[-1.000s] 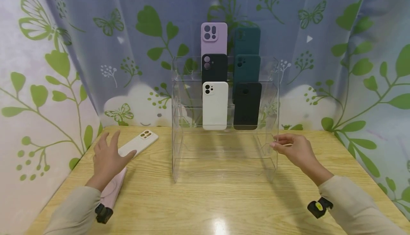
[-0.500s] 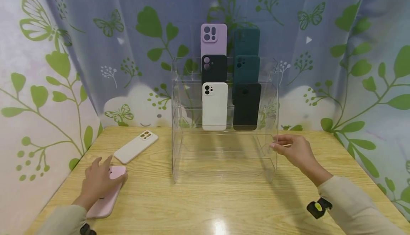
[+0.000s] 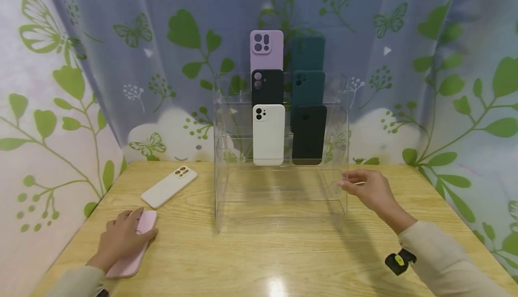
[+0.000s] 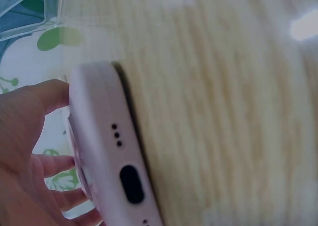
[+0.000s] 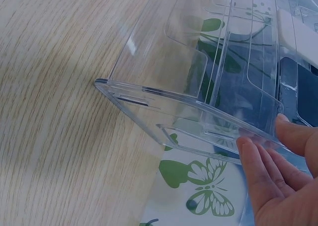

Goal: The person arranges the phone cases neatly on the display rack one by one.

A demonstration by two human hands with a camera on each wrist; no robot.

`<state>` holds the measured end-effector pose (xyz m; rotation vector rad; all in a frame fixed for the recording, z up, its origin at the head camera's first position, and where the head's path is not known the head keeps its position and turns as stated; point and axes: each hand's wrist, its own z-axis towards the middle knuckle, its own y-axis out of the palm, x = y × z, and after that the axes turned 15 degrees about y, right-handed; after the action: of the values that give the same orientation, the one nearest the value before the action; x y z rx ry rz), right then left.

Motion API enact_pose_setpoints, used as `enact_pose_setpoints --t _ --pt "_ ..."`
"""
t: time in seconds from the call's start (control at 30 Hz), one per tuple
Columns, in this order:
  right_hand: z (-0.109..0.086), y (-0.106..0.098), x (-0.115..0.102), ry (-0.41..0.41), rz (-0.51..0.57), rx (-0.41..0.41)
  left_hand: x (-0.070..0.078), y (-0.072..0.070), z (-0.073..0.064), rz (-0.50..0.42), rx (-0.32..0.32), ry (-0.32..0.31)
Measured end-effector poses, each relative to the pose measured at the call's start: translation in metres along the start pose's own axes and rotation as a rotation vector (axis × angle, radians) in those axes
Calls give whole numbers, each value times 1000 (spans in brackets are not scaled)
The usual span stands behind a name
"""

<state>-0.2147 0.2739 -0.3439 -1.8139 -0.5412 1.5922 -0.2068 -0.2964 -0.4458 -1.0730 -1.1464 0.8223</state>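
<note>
My left hand (image 3: 121,238) lies over a pink phone case (image 3: 139,255) flat on the table, thumb at its right edge and fingers across its back. In the left wrist view, the case's end with port cutout and small holes faces the camera. My right hand (image 3: 372,191) pinches the right side panel of a clear acrylic display stand (image 3: 220,198) between thumb and fingers. On the stand, a lilac case (image 3: 276,61), a black case (image 3: 273,92) and a white case (image 3: 268,144) form the left column. Two teal cases and a black case (image 3: 308,139) form the right.
A cream phone case (image 3: 166,191) lies slanted on the wooden table (image 3: 251,261), behind the pink one and left of the stand. The stand's lower tiers hold no cases. A patterned curtain (image 3: 162,63) closes off the back and both sides.
My left hand has come down and toward me from near the cream case onto the pink case, its fingers closing in on it. The right hand keeps its hold on the stand.
</note>
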Motion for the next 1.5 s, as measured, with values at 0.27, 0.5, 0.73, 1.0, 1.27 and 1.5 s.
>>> enact_pose_setpoints --t 0.27,0.5,0.73,1.0,1.27,1.5 --pt "-1 0 0 6 4 -3 -1 -7 3 0 -32 2" --pt "-2 0 0 5 5 -1 0 -10 1 -30 -15 -19" --pt "-2 -1 0 1 10 2 15 -28 4 -41 59 12" --pt "-1 -1 2 -2 4 4 49 -59 12 -17 243 149" --pt "1 -1 2 -10 -5 7 100 -88 19 -46 373 253" --pt "1 -1 1 4 0 -8 148 -99 28 -130 465 364"
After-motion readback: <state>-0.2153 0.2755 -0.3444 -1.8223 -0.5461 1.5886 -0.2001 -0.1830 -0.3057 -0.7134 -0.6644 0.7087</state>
